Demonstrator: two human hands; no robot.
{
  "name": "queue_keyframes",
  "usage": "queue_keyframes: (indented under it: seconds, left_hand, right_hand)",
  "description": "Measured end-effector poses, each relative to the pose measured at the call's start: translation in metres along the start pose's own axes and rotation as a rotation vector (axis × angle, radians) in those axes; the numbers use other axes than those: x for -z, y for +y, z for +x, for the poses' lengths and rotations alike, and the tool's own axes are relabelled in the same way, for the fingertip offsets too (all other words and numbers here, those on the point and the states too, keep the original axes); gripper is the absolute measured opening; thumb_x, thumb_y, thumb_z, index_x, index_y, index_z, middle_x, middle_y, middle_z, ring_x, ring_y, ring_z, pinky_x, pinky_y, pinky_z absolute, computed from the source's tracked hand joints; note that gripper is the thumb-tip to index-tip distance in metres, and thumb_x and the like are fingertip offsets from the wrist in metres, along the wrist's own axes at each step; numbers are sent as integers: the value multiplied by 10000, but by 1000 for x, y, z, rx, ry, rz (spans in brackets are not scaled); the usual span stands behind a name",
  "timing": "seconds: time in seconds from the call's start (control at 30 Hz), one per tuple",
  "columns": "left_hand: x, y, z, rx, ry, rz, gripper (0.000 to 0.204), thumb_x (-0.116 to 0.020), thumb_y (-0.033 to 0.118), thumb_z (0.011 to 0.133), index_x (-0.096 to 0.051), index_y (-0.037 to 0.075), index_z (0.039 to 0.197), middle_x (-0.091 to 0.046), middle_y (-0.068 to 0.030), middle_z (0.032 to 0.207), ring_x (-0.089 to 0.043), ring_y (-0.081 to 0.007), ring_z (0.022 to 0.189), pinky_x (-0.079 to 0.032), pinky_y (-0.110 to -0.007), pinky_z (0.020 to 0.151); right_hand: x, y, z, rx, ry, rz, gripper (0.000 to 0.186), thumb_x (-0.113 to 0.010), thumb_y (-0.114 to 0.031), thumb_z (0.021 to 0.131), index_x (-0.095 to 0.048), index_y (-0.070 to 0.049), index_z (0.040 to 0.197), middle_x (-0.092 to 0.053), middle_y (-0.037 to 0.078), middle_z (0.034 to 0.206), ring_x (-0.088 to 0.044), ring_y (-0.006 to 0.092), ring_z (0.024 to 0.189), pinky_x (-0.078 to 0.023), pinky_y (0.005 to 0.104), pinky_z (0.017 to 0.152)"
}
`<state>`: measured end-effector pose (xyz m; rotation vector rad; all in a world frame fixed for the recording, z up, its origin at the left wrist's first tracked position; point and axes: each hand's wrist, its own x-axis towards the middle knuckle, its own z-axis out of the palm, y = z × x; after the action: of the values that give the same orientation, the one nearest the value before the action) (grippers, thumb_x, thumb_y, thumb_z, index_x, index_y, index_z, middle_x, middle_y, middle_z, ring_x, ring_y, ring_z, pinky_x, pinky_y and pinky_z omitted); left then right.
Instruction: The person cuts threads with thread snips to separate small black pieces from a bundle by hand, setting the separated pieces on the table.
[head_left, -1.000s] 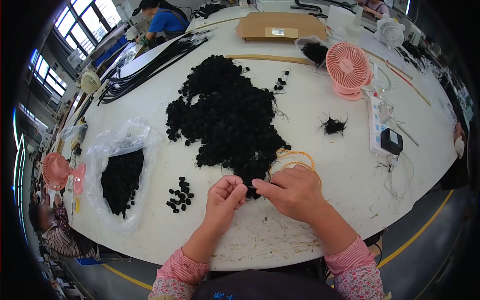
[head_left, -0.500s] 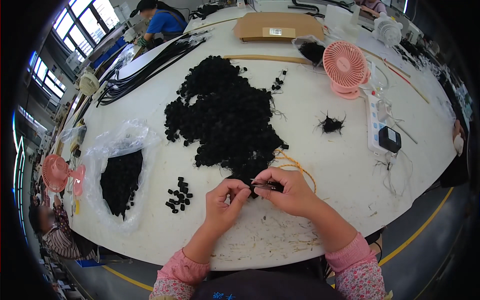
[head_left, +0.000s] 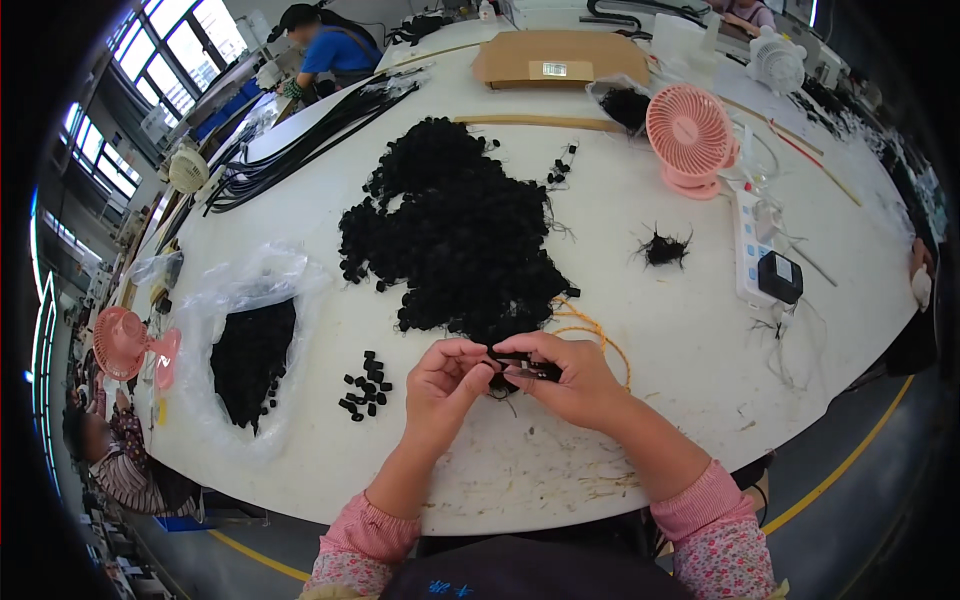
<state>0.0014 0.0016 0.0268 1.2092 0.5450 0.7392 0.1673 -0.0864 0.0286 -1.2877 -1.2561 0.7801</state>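
My left hand [head_left: 442, 392] is closed in a pinch at the near end of a big pile of small black pieces [head_left: 465, 225]. Between its fingertips is a small black piece, mostly hidden. My right hand [head_left: 580, 385] is wrapped round dark thread snips [head_left: 541, 370], whose tips point left, close to the left fingertips. An orange twisted cord [head_left: 600, 335] lies on the table just beyond the right hand. Left of my left hand, several short black cylindrical pieces [head_left: 366, 385] lie in a small loose group.
A clear plastic bag [head_left: 198, 355] of black pieces lies at the left beside a pink fan [head_left: 121, 343]. On the right are another pink fan [head_left: 688, 130], a white power strip [head_left: 748, 240] and a black thread tuft [head_left: 664, 248]. A cardboard box [head_left: 510, 60] sits at the back. Other people work nearby.
Both hands have come closer together, the left hand slightly up and the fingertips now nearly meeting at the snips. The whole view has shifted slightly.
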Motion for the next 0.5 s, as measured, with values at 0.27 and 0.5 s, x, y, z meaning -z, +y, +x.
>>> queue_keyframes:
  seconds: [0.27,0.5]
  left_hand:
    - [50,15,-14,-404,346,944,195,-674,-5,795,-635,59,975,-664,-30,934,-571,-122,785,-442,-256,719]
    - [61,18,-28,-561,322,1444,286,-662,-36,774,-619,65,1039,-599,-114,1182,-607,-188,880,-479,-295,772]
  right_hand:
    - [-1,13,-3,79,-66,-633,233,-660,-177,801,-652,-161,1033,-670,61,776,-638,247,694,-480,346,610]
    - [3,22,4,-160,-16,-243,145,-672,-153,823,-639,-99,954,-645,56,777,-605,185,692,-454,304,632]
